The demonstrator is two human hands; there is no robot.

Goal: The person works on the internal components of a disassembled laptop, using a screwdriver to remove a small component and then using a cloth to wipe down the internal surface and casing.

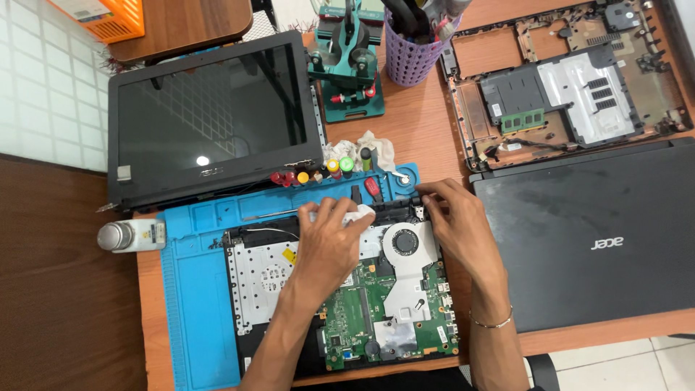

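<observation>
Opened laptop base (362, 297): lies on the blue repair mat (195, 304) at the near edge of the worktop (420, 130), its inside facing up. Green circuit board, silver plate and round cooling fan (404, 242) exposed.

Closed black laptop (594, 239): on the worktop just right of the opened base, lid up.

Detached screen (210, 116): dark panel in a black frame, beyond the mat on the left, its near edge overlapping the mat's far edge.

Stripped laptop shell (572, 80): far right, beyond the closed laptop; a green memory stick (523, 120) sits in it.

Blue repair mat: under the opened base, with raised compartments along its far edge.

Green clamp stand (347, 65): far centre, beside a purple tool cup (413, 51).

Left hand (329, 242): palm down over the far edge of the opened base, grip pressed together on a white cloth (358, 215), which it holds against the base just left of the fan.

Right hand (452, 217): resting on the far right corner of the opened base, fingers curled onto the corner; whether its grip pinches anything cannot be told. A thin bracelet (494, 322) circles the wrist.

Small bottle (134, 235): lying on its side at the mat's left edge, silver cap to the left.

Screwdrivers with coloured caps (318, 172): a row in the mat's far compartments, red, yellow and green, next to a crumpled rag (369, 145).
</observation>
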